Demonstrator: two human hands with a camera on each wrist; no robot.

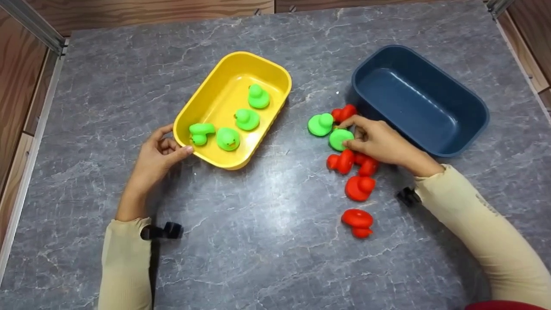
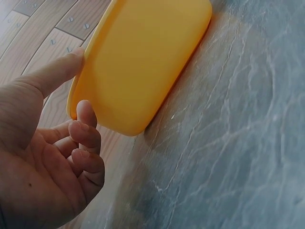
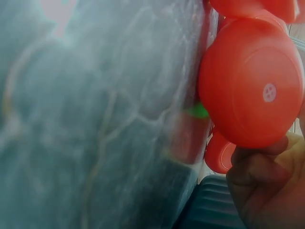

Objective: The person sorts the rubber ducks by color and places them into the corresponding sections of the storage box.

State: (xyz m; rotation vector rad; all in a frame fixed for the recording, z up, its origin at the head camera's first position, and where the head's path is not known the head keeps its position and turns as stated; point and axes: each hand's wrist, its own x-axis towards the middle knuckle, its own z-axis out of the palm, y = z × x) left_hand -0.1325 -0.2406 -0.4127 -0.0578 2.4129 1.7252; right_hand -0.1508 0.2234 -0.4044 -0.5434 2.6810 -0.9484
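My left hand (image 1: 151, 160) grips the near left corner of a yellow tub (image 1: 220, 92), thumb and fingers at its rim. Several green rubber ducks (image 1: 246, 119) lie inside that tub; the left wrist view shows only its outer wall. On the right, my right hand (image 1: 381, 140) pinches a green duck (image 1: 341, 139) between thumb and fingers. Beside it sits another green duck (image 1: 320, 125). Red ducks lie close around this hand, one red duck (image 1: 344, 113) behind and one red duck (image 1: 341, 162) in front. In the right wrist view, a red duck (image 3: 252, 83) hides the fingertips.
A dark blue tub (image 1: 413, 103) with a bare floor stands at the back right, just beyond the right hand. Nearer the front lie a red duck (image 1: 360, 188) and a tipped red duck (image 1: 357, 221). The grey marbled tabletop (image 1: 258, 249) extends between both forearms.
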